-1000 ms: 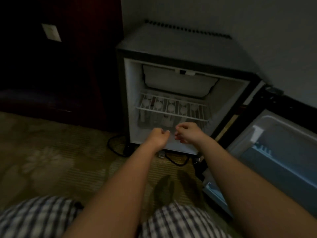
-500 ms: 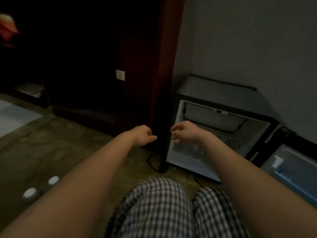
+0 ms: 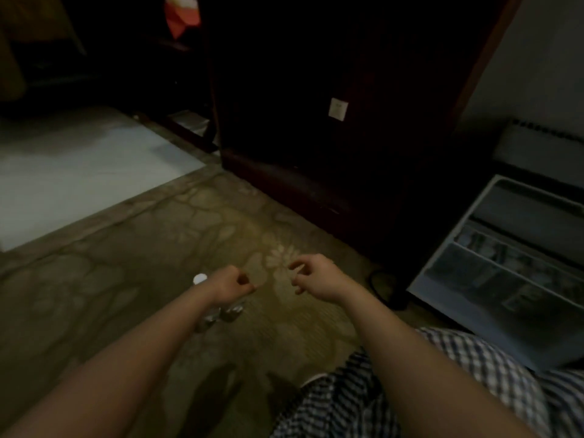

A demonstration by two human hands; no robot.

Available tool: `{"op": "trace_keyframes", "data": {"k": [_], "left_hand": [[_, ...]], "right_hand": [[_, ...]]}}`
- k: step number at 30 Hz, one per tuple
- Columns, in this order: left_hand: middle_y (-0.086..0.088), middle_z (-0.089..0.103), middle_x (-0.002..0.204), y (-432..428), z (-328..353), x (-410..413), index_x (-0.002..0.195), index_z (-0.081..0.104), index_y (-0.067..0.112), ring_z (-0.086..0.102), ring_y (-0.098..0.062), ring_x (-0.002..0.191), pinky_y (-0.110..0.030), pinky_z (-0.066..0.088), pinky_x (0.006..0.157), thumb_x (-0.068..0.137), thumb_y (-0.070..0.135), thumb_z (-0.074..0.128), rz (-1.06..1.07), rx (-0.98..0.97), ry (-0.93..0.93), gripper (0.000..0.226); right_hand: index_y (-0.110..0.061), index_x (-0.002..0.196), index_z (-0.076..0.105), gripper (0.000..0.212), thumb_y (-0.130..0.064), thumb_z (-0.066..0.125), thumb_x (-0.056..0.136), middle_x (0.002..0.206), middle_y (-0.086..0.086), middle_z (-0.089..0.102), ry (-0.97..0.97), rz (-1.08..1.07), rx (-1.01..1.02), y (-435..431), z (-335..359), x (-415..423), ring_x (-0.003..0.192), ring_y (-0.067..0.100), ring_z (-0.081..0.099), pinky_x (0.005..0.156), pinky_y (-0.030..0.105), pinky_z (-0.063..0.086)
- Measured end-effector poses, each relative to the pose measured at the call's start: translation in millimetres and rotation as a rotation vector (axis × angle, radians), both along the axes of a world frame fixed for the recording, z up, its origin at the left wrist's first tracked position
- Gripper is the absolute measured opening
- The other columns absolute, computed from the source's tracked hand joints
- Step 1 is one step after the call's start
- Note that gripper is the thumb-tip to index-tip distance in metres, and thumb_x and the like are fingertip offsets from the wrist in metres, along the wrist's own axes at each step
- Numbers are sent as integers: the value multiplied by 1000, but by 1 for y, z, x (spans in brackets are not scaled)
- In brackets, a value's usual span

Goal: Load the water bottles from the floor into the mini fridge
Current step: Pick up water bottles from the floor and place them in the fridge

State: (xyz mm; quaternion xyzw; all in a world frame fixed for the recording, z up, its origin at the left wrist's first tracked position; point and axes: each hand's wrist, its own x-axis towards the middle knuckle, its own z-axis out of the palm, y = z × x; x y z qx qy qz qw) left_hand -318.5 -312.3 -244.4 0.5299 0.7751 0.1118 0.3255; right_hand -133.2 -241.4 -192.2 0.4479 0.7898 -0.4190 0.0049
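Note:
Clear water bottles stand on the patterned carpet, mostly hidden under my left wrist; one white cap shows just left of it. My left hand hovers right above them, curled into a fist and holding nothing. My right hand hangs to its right over bare carpet, fingers loosely curled and empty. The mini fridge stands open at the right edge, with dim shapes on its wire shelf.
A dark wooden cabinet with a white wall plate rises behind the carpet. A pale tiled floor lies at the far left. A black cord loops beside the fridge. My checked shorts fill the lower right.
My view has swung left, away from the fridge toward the floor. Both hands left the fridge opening and now hang over the carpet, the left above the bottles.

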Motion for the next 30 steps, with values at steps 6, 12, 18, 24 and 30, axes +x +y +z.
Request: {"op": "trace_keyframes", "data": {"k": [6,12,18,24,30], "left_hand": [[-10,62,112,-20,-57,-29,114,58,8,59,-19,99,-28,46,84,92,24,55,248,-64,-253,28],[-5,46,141,-20,-109,-25,142,32,17,45,-21,130,-37,37,108,85,13,63,349,28,-448,65],[-5,51,136,-2,-138,-28,139,37,16,45,-18,127,-30,34,102,87,13,62,632,235,-489,58],[-10,39,147,20,-157,-29,148,20,14,36,-24,137,-41,31,114,87,11,61,653,266,-473,72],[-15,41,144,28,-175,-33,147,16,11,45,-28,129,-27,37,99,85,-2,58,704,210,-466,76]], "right_hand": [[-11,124,55,34,-11,53,90,108,12,65,7,14,23,14,-42,-50,95,23,65,76,30,49],[-14,132,48,41,-15,53,92,111,12,64,-53,66,-18,21,-87,-90,99,23,62,83,33,49],[-20,143,35,58,-11,55,89,129,15,56,-61,101,-5,28,-109,-118,116,28,55,97,36,43],[-17,145,32,65,-11,61,87,144,8,45,-41,211,-57,30,-123,-131,129,24,45,98,26,36],[-13,138,41,50,-13,56,90,134,11,53,-17,113,54,31,-146,-144,123,27,51,97,30,40]]}}
